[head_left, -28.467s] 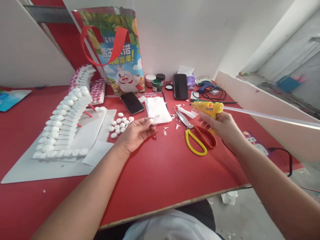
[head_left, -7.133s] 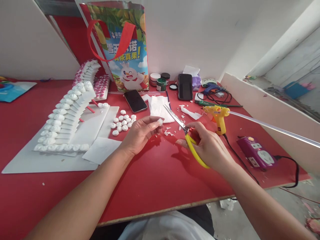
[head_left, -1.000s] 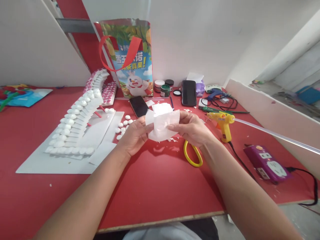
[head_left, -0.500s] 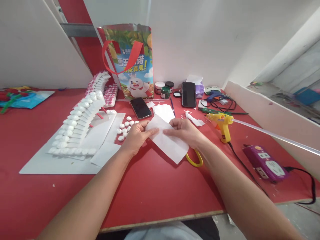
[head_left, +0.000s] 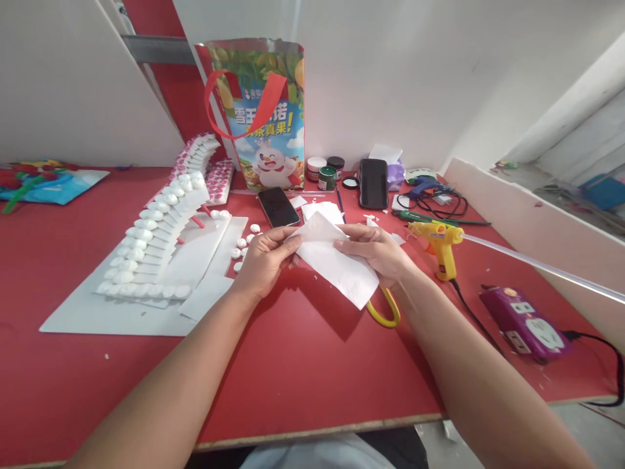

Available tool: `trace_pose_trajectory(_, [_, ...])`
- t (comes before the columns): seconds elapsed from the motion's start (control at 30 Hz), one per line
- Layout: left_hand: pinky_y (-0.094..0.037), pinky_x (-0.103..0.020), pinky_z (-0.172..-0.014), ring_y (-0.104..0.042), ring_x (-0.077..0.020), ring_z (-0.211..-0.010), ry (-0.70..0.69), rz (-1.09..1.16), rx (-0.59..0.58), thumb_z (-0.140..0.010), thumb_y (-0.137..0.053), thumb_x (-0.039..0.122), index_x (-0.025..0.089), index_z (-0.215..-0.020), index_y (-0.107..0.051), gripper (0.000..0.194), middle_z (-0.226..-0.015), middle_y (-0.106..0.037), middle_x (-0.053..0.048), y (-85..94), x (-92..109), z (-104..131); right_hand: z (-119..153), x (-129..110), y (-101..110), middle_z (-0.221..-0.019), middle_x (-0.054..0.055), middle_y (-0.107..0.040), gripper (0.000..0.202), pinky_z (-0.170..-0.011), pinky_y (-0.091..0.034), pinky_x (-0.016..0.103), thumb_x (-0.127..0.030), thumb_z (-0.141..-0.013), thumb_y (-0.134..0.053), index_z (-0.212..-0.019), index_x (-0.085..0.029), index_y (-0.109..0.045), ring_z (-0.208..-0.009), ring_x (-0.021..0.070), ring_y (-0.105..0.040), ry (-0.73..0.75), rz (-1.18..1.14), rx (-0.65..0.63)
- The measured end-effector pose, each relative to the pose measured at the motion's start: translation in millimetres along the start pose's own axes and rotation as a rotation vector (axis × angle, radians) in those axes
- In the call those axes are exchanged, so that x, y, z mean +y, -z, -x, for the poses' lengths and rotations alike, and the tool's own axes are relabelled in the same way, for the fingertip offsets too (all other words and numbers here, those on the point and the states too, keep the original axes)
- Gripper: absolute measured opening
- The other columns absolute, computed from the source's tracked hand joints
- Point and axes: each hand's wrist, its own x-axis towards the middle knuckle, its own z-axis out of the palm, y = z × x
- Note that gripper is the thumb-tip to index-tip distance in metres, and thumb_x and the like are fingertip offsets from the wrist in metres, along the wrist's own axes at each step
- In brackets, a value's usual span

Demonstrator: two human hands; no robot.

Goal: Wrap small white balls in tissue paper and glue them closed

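Note:
A sheet of thin white paper (head_left: 336,264) is held between both hands above the red table, its lower right corner hanging free. My left hand (head_left: 268,257) pinches the paper's left edge between thumb and fingers. On the right side, my right hand (head_left: 378,251) grips it with the thumb on top and the fingers behind. Just beyond lies a stack of white paper pieces (head_left: 322,212). Small white rounded pieces (head_left: 241,243) sit beside my left hand. A yellow handle loop (head_left: 385,312) shows under my right wrist; the rest of that tool is hidden.
At left, a curved white structure (head_left: 151,228) edged with white rounds stands on a white board (head_left: 73,319). Behind are a phone (head_left: 277,207), a printed bag (head_left: 268,124) and paint jars (head_left: 327,178). A yellow glue gun (head_left: 439,244) and purple power strip (head_left: 527,326) lie right.
The paper has turned slightly and its far corner now stands up in a point. Both hands have shifted a little, my right hand moving outward. The camera view has shifted slightly.

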Motion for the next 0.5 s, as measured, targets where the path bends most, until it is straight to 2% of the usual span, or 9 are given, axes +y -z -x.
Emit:
trace_pose_trajectory(0.13, [-0.044,-0.022,-0.049,-0.054,-0.0082,-0.049,0.018,0.074,0.032,-0.069,-0.085,0.029,0.017,-0.09,-0.081,0.024,-0.061,-0.067,0.001,-2.0,3.5,1.1,-0.1,0.5,-1.0,-0.078,0.003,-0.078,0.039,-0.052,-0.053,0.025,-0.026,-0.061,-0.091,-0.099,-0.02,-0.082,-0.059,0.0147,-0.068,0.009,-0.045,0.038])
trace_pose_trajectory(0.3, [-0.045,-0.023,-0.049,-0.054,-0.0084,-0.047,0.02,0.081,0.053,-0.069,-0.084,0.027,0.016,-0.09,-0.08,0.024,-0.063,-0.069,0.0,0.6,3.3,0.2,-0.9,3.0,-2.7,-0.073,0.001,-0.076,0.026,-0.05,-0.05,0.025,-0.025,-0.062,-0.088,-0.087,-0.02,-0.081,-0.056,0.0138,-0.065,0.019,-0.053,0.033])
trace_pose_trajectory(0.5, [-0.045,-0.021,-0.05,-0.055,-0.0077,-0.05,0.018,0.103,0.019,-0.072,-0.084,0.026,0.016,-0.091,-0.081,0.022,-0.066,-0.07,0.0,3.5,-0.6,-0.4,-1.7,2.4,-1.3,-0.072,0.001,-0.075,0.028,-0.046,-0.045,0.024,-0.027,-0.065,-0.082,-0.092,-0.02,-0.08,-0.054,0.0135,-0.062,0.048,0.004,0.041])
